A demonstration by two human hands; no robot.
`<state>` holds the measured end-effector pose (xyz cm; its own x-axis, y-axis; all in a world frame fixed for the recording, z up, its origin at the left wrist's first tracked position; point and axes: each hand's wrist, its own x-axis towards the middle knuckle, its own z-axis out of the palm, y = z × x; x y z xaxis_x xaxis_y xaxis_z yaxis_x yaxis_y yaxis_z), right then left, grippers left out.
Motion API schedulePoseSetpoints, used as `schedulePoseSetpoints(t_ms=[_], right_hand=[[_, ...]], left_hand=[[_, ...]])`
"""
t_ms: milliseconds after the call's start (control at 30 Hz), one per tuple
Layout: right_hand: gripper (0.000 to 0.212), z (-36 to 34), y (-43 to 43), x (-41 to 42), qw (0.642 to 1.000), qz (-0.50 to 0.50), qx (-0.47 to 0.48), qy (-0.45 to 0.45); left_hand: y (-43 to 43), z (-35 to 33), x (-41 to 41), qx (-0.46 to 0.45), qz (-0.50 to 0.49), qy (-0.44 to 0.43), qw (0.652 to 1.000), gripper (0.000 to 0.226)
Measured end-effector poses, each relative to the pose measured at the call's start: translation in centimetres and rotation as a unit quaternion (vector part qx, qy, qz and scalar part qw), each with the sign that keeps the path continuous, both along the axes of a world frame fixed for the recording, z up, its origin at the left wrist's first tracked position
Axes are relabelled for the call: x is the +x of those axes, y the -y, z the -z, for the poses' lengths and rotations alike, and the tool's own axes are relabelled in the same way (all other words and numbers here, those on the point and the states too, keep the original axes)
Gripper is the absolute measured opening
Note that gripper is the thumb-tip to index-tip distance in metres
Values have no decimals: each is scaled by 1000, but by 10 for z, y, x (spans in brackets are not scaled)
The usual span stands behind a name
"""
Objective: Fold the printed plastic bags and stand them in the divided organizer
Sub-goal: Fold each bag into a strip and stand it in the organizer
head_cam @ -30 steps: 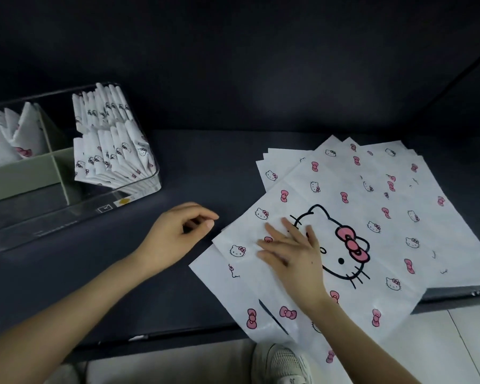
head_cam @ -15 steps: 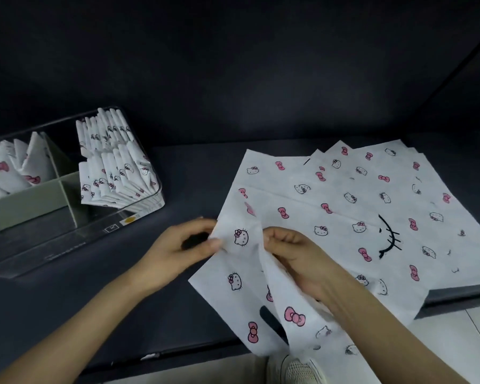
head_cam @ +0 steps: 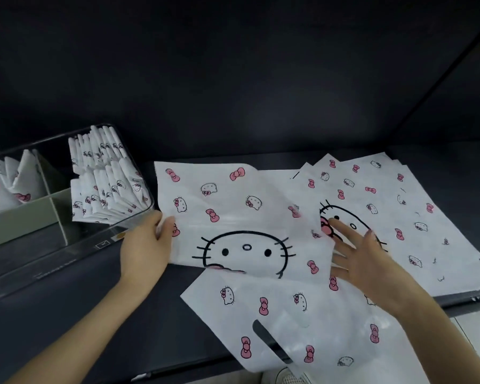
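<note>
A white plastic bag [head_cam: 233, 217] printed with a cat face and pink bows lies spread on the dark table, pulled off the pile. My left hand [head_cam: 147, 245] grips its left edge, thumb on top. My right hand [head_cam: 363, 259] lies flat with spread fingers on the bag's right edge and the stack of flat bags [head_cam: 394, 217] beside it. The clear divided organizer [head_cam: 39, 261] stands at the left, with several folded bags [head_cam: 108, 184] upright in its right compartment and more in the left.
Another flat bag [head_cam: 288, 322] with a cut-out handle hangs over the table's front edge, partly under the spread bag. A dark wall rises behind the table. A shoe [head_cam: 288, 378] and pale floor show below the edge.
Both hands lifted the top bag off the pile, turned it and laid it out leftward. My left hand now holds its left edge; my right hand has opened flat.
</note>
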<state>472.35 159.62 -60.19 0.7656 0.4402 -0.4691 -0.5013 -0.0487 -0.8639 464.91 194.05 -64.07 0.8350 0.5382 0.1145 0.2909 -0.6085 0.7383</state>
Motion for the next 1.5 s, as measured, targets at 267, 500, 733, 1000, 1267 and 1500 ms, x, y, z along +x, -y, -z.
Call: schedulePoseSetpoints(t_ms=[267,500,733,1000,1267,1500], right_hand=[[43,35,-34,-15,937,167,-293,94],[46,42,-48,-18,865,160,-422,219],[48,41,-51,-21,844,140,-452,254],[45,49,-49,-18,836,151,-459,259],[51,55,-88,-40,610,-4,-566,554],[51,90,-56,-60,671,-115,-551,482]], left_hand=[[-6,22,4,32,23,-43,998,31],[0,18,-7,195,44,-54,978,28],[28,33,-20,323,260,-5,910,46],[29,50,-22,316,316,-107,888,54],[32,48,-23,325,308,-149,882,68],[33,47,-23,328,301,-163,881,69]])
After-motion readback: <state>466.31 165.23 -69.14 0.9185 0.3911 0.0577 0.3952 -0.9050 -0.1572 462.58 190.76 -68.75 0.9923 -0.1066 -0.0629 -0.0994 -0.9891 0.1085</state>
